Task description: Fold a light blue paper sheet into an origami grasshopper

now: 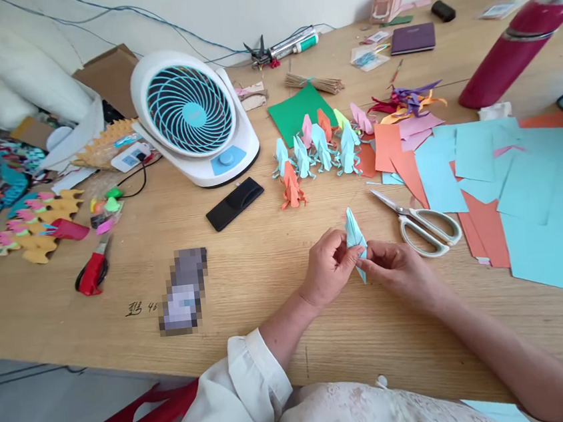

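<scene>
A narrow, pointed piece of folded light-blue paper [352,229] stands upright between my hands, just above the table. My left hand [328,263] pinches it from the left, thumb across its front. From the right, my right hand [401,271] grips its lower part between thumb and fingers. Beyond the hands sit several finished origami figures in light blue [322,147], with pink and green ones behind. An orange origami figure [291,186] stands in front of them. White-handled scissors [421,223] lie to the right of my right hand.
Light-blue sheets [560,229] and orange paper [487,226] spread over the right side. A white fan [249,148], a black case [235,204], a blurred phone [184,292] and red-handled scissors [92,274] are to the left. A magenta bottle [507,59] stands at far right.
</scene>
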Demonstrator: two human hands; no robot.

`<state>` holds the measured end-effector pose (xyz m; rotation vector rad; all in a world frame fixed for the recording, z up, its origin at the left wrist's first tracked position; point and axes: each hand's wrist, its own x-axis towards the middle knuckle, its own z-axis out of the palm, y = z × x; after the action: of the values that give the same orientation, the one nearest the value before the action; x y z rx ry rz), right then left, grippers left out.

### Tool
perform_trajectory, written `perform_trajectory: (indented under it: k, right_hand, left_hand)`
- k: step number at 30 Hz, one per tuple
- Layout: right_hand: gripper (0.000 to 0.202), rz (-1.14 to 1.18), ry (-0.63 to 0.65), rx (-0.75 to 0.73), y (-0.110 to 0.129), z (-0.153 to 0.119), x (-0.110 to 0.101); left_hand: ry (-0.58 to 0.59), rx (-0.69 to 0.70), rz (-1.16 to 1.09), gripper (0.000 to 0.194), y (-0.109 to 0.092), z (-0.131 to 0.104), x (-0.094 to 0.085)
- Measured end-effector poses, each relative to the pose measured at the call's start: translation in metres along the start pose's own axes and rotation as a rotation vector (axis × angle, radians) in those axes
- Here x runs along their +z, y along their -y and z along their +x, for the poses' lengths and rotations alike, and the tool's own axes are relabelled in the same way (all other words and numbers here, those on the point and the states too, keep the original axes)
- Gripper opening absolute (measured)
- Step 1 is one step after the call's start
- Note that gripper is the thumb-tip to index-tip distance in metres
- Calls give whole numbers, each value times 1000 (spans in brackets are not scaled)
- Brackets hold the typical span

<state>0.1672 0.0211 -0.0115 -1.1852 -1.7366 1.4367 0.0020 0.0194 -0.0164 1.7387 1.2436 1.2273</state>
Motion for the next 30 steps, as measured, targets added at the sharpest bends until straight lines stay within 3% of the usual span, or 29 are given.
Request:
perform_trajectory:
  k: [7, 15, 22, 30]
  right_hand:
    - [38, -53, -61, 4, -1, -4, 5]
    - [26, -60, -132, -81, -7, -6, 16]
    - [27, -239, -137, -179, 1, -2, 19]
    - [28, -375, -111, -247, 1, -1, 20]
  left_hand:
    - [102, -40, -115, 20, 2, -1, 2]
    - [48, -31, -158, 20, 1, 1, 2]
    - [60, -134, -116, 26, 1, 0, -2]
    - [79, -240, -242, 31, 2, 2, -3]
